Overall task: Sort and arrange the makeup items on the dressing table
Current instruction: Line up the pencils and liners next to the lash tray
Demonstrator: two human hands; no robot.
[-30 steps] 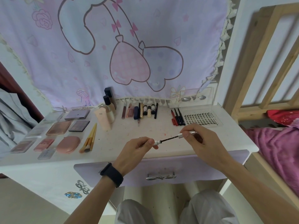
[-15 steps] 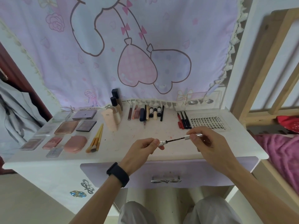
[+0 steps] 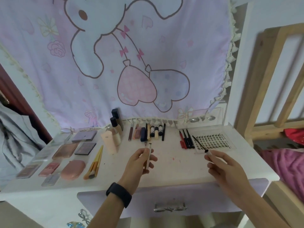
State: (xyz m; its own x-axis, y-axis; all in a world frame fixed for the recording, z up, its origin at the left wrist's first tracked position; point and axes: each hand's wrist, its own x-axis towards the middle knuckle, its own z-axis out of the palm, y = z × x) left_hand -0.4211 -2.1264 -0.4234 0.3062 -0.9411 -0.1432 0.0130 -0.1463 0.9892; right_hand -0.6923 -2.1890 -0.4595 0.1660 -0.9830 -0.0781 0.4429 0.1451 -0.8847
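while gripping the slim silver mascara tube point(image 3: 148, 157) upright in the left hand point(image 3: 139, 163), pinching the black-bristled wand point(image 3: 199, 144) by its handle end in the right hand point(image 3: 225, 168), well apart: bring tip to tube mouth, line up straight, slide in, twist snug, probably park beside the black pens point(image 3: 188, 140) just beyond the right hand.

Slim silvery mascara tube point(image 3: 148, 157), uncapped, near upright in the left hand point(image 3: 139, 163), its black-bristled wand point(image 3: 199, 143) well apart, tilted, pinched by the right hand point(image 3: 225, 168), over a corner of the lash tray point(image 3: 218, 142)
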